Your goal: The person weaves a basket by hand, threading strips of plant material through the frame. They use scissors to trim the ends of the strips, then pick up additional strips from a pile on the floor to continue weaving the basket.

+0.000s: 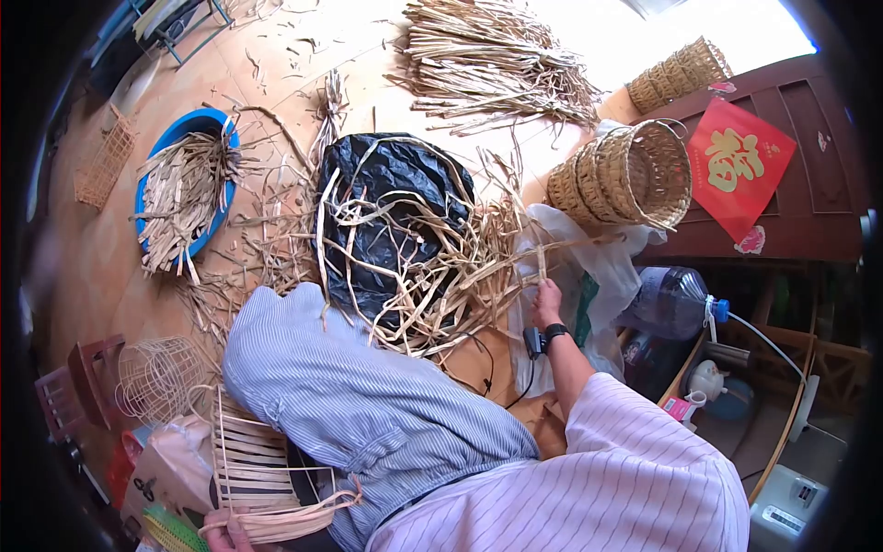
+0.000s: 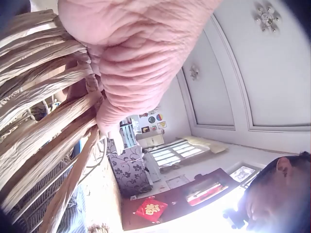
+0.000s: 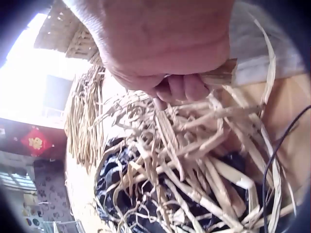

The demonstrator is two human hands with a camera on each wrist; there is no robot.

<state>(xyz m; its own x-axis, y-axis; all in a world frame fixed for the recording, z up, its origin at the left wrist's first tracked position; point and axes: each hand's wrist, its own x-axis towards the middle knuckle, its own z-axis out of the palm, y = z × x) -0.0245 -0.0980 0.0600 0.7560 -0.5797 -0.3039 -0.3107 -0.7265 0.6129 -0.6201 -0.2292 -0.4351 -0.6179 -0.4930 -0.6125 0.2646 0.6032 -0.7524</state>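
Note:
My left hand (image 1: 228, 534) grips the edge of a half-woven basket (image 1: 253, 451) beside my lap, its pale flat strips running across a wire frame. In the left wrist view, the left hand (image 2: 136, 63) covers part of the rim, with the woven strips (image 2: 43, 104) fanning out to the left. My right hand (image 1: 547, 302) reaches out to a tangle of dried plant strips (image 1: 441, 276) heaped over a black plastic bag (image 1: 368, 166). The fingers (image 3: 179, 88) of that hand curl round a dried strip (image 3: 221, 73) in the right wrist view.
A blue basin (image 1: 210, 120) of short strips stands at left. A bundle of dried stalks (image 1: 497, 64) lies at the back. Stacked woven baskets (image 1: 616, 175), a water jug (image 1: 670, 299) and clear plastic (image 1: 589, 276) are at right. A wire frame (image 1: 161, 377) sits at lower left.

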